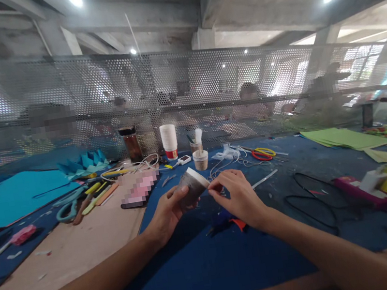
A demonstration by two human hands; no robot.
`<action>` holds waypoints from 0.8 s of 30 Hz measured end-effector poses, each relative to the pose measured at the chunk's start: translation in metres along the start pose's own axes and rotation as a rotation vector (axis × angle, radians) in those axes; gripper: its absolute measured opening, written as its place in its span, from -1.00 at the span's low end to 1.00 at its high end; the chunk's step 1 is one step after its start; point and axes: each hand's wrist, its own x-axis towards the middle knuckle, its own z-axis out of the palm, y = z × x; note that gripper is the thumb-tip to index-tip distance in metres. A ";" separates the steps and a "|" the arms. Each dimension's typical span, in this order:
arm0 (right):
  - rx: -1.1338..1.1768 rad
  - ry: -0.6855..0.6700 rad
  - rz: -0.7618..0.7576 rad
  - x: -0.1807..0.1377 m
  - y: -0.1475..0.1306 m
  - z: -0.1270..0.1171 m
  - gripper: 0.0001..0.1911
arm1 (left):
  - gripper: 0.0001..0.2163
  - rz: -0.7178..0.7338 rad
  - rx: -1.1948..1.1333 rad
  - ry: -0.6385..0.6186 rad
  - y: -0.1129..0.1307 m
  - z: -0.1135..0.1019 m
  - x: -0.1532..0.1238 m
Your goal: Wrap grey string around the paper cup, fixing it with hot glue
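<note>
A grey paper cup [193,187] with a white band at one end is tilted in my left hand [170,212]. My left thumb and fingers are wrapped round its side. Close by, my right hand [236,194] has thumb and forefinger pinched together at the cup's white edge. Whatever is between those fingertips, if anything, is too small to make out. Below my hands, a dark blue object with an orange tip [238,224] lies on the blue table surface, partly hidden by my right hand.
Beyond my hands are a small cup [201,160], stacked paper cups [169,141] and a dark jar [130,144]. Scissors [264,153] and a cable [312,209] lie right; a phone [139,188], light-blue scissors [69,206] and blue sheets [25,193] left. A perforated screen [197,75] stands behind.
</note>
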 end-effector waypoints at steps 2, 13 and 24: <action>-0.002 0.003 0.000 0.000 0.000 0.000 -0.91 | -0.63 -0.007 -0.011 -0.005 0.001 0.000 0.000; -0.015 0.001 0.002 -0.001 0.002 0.001 -0.92 | -0.61 -0.068 -0.094 -0.032 0.001 -0.001 0.001; -0.021 0.010 0.017 -0.001 0.004 0.002 -0.92 | -0.70 -0.105 -0.174 -0.045 0.000 -0.002 0.000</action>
